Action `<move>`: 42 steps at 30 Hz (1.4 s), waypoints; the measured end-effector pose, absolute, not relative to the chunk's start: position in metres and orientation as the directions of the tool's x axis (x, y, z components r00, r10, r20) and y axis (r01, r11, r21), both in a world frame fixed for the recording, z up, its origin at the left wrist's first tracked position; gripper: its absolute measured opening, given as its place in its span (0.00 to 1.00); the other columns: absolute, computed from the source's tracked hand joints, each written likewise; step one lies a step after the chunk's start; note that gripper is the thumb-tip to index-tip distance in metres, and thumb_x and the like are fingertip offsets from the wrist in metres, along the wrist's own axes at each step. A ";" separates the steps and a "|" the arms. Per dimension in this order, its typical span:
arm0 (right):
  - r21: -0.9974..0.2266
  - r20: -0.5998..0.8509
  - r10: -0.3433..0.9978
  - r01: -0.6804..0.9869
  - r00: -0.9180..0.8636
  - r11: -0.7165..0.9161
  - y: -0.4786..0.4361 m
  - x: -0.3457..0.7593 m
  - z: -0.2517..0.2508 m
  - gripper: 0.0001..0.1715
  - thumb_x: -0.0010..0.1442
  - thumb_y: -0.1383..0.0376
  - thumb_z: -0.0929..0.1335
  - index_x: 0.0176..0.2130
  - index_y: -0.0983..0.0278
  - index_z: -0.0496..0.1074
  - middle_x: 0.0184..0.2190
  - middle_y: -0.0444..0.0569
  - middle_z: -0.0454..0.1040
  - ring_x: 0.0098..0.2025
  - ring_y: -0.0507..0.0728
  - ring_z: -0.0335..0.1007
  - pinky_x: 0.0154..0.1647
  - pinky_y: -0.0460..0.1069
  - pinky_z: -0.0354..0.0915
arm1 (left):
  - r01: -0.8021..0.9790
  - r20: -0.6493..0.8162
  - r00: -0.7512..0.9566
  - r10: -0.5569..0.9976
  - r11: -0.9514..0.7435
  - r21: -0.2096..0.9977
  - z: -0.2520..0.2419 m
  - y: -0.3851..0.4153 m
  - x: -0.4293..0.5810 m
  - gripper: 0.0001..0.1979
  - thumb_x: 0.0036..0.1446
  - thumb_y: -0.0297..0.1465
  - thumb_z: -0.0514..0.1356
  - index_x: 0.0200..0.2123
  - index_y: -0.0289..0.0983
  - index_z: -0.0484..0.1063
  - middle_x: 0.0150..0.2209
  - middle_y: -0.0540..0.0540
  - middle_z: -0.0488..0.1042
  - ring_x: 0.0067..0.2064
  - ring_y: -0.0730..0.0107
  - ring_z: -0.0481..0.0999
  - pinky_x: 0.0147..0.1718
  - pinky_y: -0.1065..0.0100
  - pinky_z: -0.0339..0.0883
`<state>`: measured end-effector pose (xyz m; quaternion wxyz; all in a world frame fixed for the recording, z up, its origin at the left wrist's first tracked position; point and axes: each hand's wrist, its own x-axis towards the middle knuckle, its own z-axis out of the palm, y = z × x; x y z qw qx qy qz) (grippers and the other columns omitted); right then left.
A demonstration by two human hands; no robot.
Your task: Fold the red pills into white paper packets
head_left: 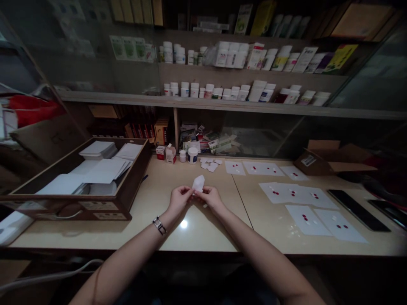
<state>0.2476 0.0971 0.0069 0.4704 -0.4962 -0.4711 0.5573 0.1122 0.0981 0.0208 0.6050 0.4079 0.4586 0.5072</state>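
Over the middle of the counter, my left hand [180,198] and my right hand [210,197] come together, both closed on a small folded white paper packet [198,183]. Its pointed end sticks up above my fingertips; the lower part is hidden by my fingers. Just beyond lies a loose pile of similar white paper packets [210,164]. To the right, white paper sheets [276,193] lie in rows, with red and white pills [293,193] on them.
A wooden drawer [124,199] with stacked white paper [104,171] stands at left. White bottles [192,155] and small boxes [171,153] line the back. At right are a dark phone [358,209] and an open cardboard box [330,159]. Medicine shelves [229,101] rise behind.
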 end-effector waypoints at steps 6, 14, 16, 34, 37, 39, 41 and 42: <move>-0.995 -0.092 0.993 -0.043 -0.073 -0.095 0.097 0.249 0.006 0.21 0.42 0.52 0.74 0.25 0.69 0.73 0.17 0.45 0.69 0.18 0.49 0.60 0.18 0.44 0.52 | -0.220 -0.099 0.072 0.993 0.112 0.969 0.024 0.095 0.111 0.20 0.34 0.43 0.70 0.21 0.32 0.72 0.17 0.50 0.69 0.19 0.78 0.64 0.19 0.74 0.57; -0.997 -0.067 0.996 -0.033 -0.057 -0.069 0.097 0.249 0.007 0.22 0.43 0.50 0.73 0.22 0.67 0.71 0.14 0.43 0.66 0.16 0.49 0.59 0.17 0.44 0.53 | -0.183 -0.050 0.067 0.996 0.062 0.981 0.024 0.097 0.108 0.18 0.35 0.42 0.69 0.21 0.32 0.72 0.17 0.51 0.67 0.19 0.78 0.62 0.19 0.75 0.55; -0.999 -0.047 0.999 -0.024 -0.027 -0.048 0.098 0.250 0.005 0.22 0.44 0.50 0.73 0.19 0.66 0.69 0.13 0.42 0.65 0.15 0.49 0.58 0.16 0.44 0.52 | -0.159 -0.057 0.058 0.997 0.066 0.985 0.023 0.097 0.108 0.19 0.34 0.42 0.69 0.20 0.33 0.71 0.16 0.52 0.66 0.18 0.79 0.61 0.19 0.74 0.54; -0.996 -0.091 0.992 0.003 -0.087 -0.092 0.097 0.257 0.014 0.21 0.44 0.50 0.73 0.21 0.67 0.72 0.14 0.42 0.66 0.16 0.48 0.58 0.16 0.44 0.51 | -0.117 -0.077 0.116 0.990 0.090 0.989 0.016 0.099 0.101 0.20 0.37 0.44 0.68 0.19 0.32 0.71 0.15 0.51 0.64 0.18 0.79 0.60 0.17 0.75 0.51; -0.999 -0.041 0.999 -0.026 -0.025 -0.041 0.099 0.256 0.010 0.21 0.43 0.51 0.73 0.20 0.66 0.71 0.14 0.42 0.65 0.16 0.48 0.57 0.18 0.44 0.52 | -0.126 -0.138 0.177 0.974 0.162 0.979 0.015 0.099 0.102 0.19 0.36 0.42 0.69 0.23 0.31 0.73 0.18 0.48 0.70 0.18 0.78 0.64 0.17 0.75 0.55; -0.998 -0.036 0.999 -0.047 0.002 -0.036 0.100 0.256 0.008 0.21 0.42 0.51 0.73 0.20 0.66 0.71 0.14 0.42 0.65 0.17 0.48 0.57 0.18 0.44 0.52 | -0.117 -0.184 0.219 0.958 0.213 0.970 0.014 0.099 0.103 0.19 0.34 0.40 0.71 0.24 0.31 0.72 0.19 0.46 0.71 0.19 0.76 0.67 0.18 0.74 0.58; -0.997 -0.046 0.999 -0.059 0.010 -0.046 0.101 0.256 0.007 0.20 0.42 0.51 0.73 0.21 0.66 0.71 0.13 0.41 0.65 0.16 0.48 0.57 0.17 0.45 0.52 | -0.115 -0.194 0.226 0.954 0.224 0.968 0.014 0.100 0.103 0.18 0.33 0.38 0.71 0.22 0.32 0.71 0.19 0.46 0.71 0.18 0.75 0.67 0.18 0.74 0.60; -0.996 -0.056 0.998 -0.064 0.001 -0.056 0.100 0.255 0.007 0.20 0.42 0.52 0.74 0.22 0.66 0.71 0.13 0.41 0.65 0.15 0.48 0.57 0.17 0.45 0.52 | -0.120 -0.187 0.223 0.957 0.217 0.969 0.014 0.100 0.103 0.18 0.33 0.38 0.71 0.22 0.32 0.70 0.18 0.47 0.71 0.18 0.75 0.67 0.18 0.73 0.60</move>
